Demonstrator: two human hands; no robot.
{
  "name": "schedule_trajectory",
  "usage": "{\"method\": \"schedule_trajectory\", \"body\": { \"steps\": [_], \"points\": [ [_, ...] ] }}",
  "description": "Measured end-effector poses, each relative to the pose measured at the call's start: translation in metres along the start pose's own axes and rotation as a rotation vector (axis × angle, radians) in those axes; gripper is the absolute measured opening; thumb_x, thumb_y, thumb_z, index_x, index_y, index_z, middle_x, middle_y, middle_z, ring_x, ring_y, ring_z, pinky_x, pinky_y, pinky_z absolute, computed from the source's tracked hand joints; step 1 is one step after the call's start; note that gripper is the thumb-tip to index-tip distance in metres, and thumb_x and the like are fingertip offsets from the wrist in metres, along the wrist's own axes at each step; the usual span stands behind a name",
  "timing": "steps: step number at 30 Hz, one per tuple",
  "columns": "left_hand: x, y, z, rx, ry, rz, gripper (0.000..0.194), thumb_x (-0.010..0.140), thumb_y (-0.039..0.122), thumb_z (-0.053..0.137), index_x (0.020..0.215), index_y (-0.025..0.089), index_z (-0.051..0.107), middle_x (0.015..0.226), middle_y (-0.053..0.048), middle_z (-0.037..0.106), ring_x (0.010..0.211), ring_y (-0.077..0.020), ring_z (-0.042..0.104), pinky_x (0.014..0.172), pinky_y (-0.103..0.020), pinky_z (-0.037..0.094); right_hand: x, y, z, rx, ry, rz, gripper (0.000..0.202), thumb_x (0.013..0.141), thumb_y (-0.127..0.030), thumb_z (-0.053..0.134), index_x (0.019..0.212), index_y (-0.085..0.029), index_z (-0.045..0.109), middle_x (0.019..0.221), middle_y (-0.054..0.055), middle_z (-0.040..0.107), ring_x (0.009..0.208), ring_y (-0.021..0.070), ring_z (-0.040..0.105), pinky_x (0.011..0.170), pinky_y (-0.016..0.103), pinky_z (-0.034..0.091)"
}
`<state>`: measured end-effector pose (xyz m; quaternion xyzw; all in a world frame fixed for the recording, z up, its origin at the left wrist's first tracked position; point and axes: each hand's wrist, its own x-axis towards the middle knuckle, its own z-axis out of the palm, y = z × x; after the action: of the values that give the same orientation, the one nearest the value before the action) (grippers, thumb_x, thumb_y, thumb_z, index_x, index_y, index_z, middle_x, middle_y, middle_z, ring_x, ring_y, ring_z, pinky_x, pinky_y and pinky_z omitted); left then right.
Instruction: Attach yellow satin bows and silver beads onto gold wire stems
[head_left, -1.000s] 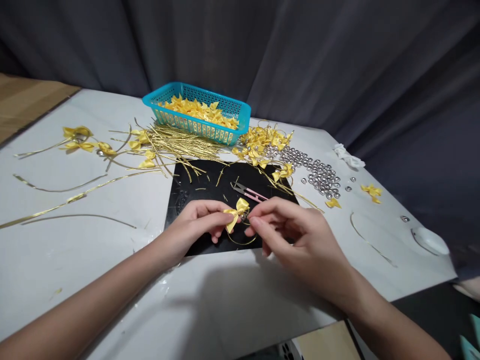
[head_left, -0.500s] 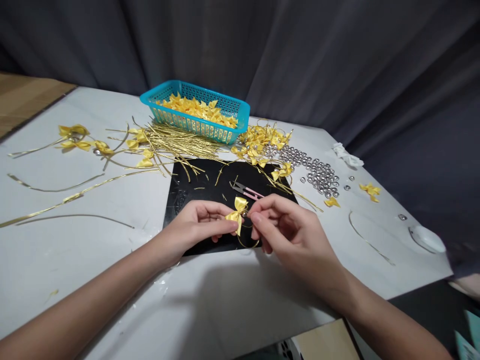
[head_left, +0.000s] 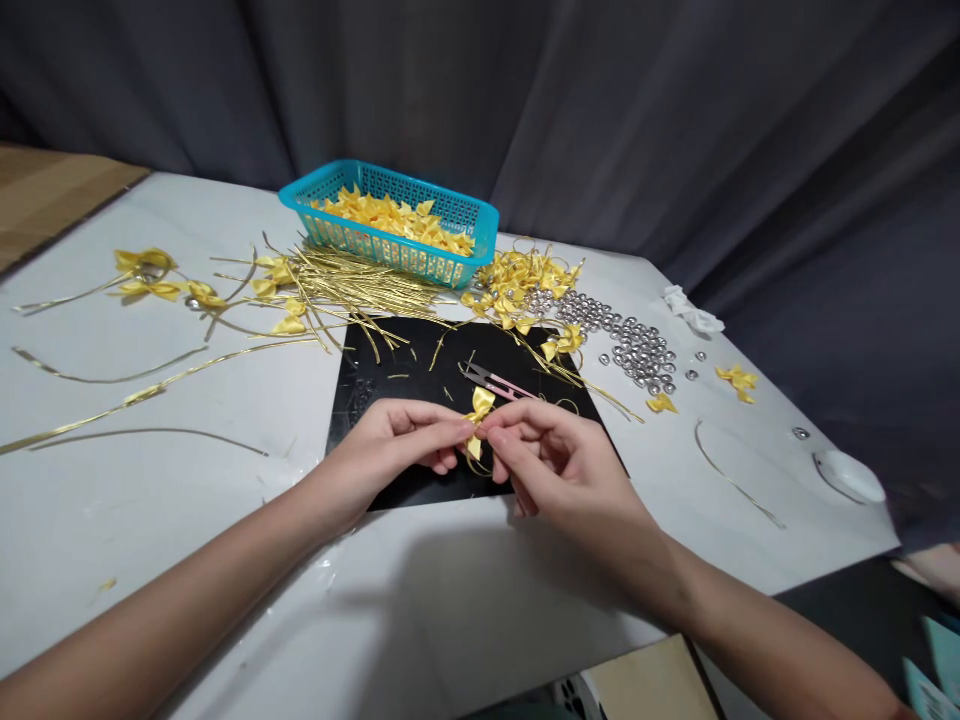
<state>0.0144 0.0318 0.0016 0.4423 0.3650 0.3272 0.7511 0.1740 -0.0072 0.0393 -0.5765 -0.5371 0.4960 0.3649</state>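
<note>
Head view, nearest first: a pale board (head_left: 652, 685) juts in below the near edge of the white table (head_left: 450, 600). Beyond that edge the left hand (head_left: 397, 440) holds the left side of a small yellow bow (head_left: 482, 403), thumb and forefinger close together. The right hand (head_left: 570, 460) meets it from the right, thumb and forefinger narrowed at the bow's middle; what lies between those tips is hidden. A thin golden cord (head_left: 480, 471) curves below the bow, which is held above the black mat (head_left: 420, 480). This looks like fine fingertip work at the bow's middle; any shift of the right fingers would call for a steady left pinch and a free cord.

Pink-handled snips (head_left: 499, 385) lie on the mat just beyond the bow, close to the right fingers and so the likeliest thing to be brushed. Short cord scraps are scattered around them. To the right are a loose curved cord (head_left: 731, 480), a white oval object (head_left: 851, 477) and a spread of silver beads (head_left: 641, 350). Farther on, a heap of golden cords (head_left: 367, 285) reaches over the mat's far edge, where ends could snag; bows with cords pile up (head_left: 529, 275) to its right. Behind stands the blue basket (head_left: 486, 240) holding more yellow bows (head_left: 390, 215), with a dark curtain (head_left: 420, 80) farthest away.
</note>
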Motion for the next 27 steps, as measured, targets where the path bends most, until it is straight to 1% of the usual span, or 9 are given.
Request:
{"method": "schedule_trajectory", "body": {
  "steps": [4,8,11,13,15,17,22,27],
  "points": [
    [0.0007,0.0008,0.0013,-0.006,0.002,-0.009,0.011,0.069,0.026,0.073,0.065,0.016,0.070,0.057,0.004,0.059,0.054,-0.0049,0.047,0.053,-0.015,0.036,0.0000,0.0012,0.0013,0.083,0.026,0.045,0.016,0.081,-0.031,0.057,0.082,-0.015,0.057,0.055,-0.006,0.050,0.037,0.0033,0.040,0.033,0.015,0.038],
    [0.0017,0.0015,0.0040,0.021,0.018,-0.041,0.013,0.063,0.024,0.077,0.069,0.015,0.071,0.061,0.003,0.064,0.054,-0.0056,0.048,0.055,-0.017,0.038,0.0006,0.0023,0.0024,0.111,0.056,0.053,0.015,0.080,-0.030,0.057,0.081,-0.015,0.058,0.053,-0.006,0.049,0.035,0.0030,0.041,0.032,0.014,0.038],
    [0.0012,0.0021,0.0059,0.040,0.024,-0.071,0.014,0.060,0.022,0.078,0.070,0.015,0.071,0.065,0.001,0.068,0.056,-0.0071,0.052,0.057,-0.018,0.040,0.0026,0.0038,0.0029,0.093,0.050,0.043,0.015,0.079,-0.029,0.058,0.080,-0.014,0.059,0.053,-0.006,0.050,0.035,0.0030,0.042,0.031,0.013,0.037],
    [0.0007,0.0028,0.0063,0.049,0.010,-0.059,0.011,0.062,0.022,0.077,0.069,0.015,0.071,0.065,0.001,0.068,0.057,-0.0074,0.053,0.057,-0.018,0.041,0.0043,0.0053,0.0029,0.077,0.046,0.018,0.015,0.079,-0.029,0.059,0.080,-0.014,0.060,0.053,-0.005,0.051,0.035,0.0030,0.043,0.031,0.013,0.037],
    [0.0004,0.0033,0.0058,0.064,-0.009,-0.026,0.009,0.067,0.025,0.072,0.068,0.015,0.072,0.062,0.001,0.067,0.058,-0.0075,0.053,0.057,-0.017,0.040,0.0058,0.0068,0.0026,0.063,0.052,-0.017,0.015,0.079,-0.029,0.059,0.079,-0.014,0.060,0.053,-0.005,0.051,0.035,0.0029,0.042,0.031,0.014,0.036],
    [0.0003,0.0033,0.0048,0.094,-0.018,0.000,0.014,0.072,0.028,0.068,0.067,0.015,0.072,0.059,0.001,0.065,0.058,-0.0074,0.053,0.057,-0.016,0.040,0.0064,0.0077,0.0021,0.058,0.058,-0.030,0.016,0.079,-0.029,0.059,0.079,-0.013,0.060,0.053,-0.005,0.051,0.035,0.0030,0.042,0.031,0.014,0.036],
    [0.0000,0.0016,0.0031,0.113,0.002,0.009,0.015,0.073,0.028,0.069,0.065,0.015,0.071,0.059,0.002,0.064,0.058,-0.0060,0.052,0.056,-0.014,0.039,0.0033,0.0066,0.0008,0.103,0.042,0.009,0.016,0.079,-0.031,0.059,0.082,-0.014,0.059,0.053,-0.006,0.050,0.035,0.0028,0.043,0.032,0.013,0.036],
    [-0.0002,0.0006,0.0036,0.073,0.049,0.031,0.013,0.076,0.025,0.067,0.067,0.016,0.072,0.064,0.002,0.068,0.057,-0.0046,0.052,0.055,-0.012,0.040,0.0030,0.0071,-0.0007,0.165,0.006,0.043,0.017,0.081,-0.030,0.058,0.082,-0.014,0.060,0.052,-0.007,0.050,0.032,0.0018,0.043,0.031,0.013,0.033]
  ]
}}
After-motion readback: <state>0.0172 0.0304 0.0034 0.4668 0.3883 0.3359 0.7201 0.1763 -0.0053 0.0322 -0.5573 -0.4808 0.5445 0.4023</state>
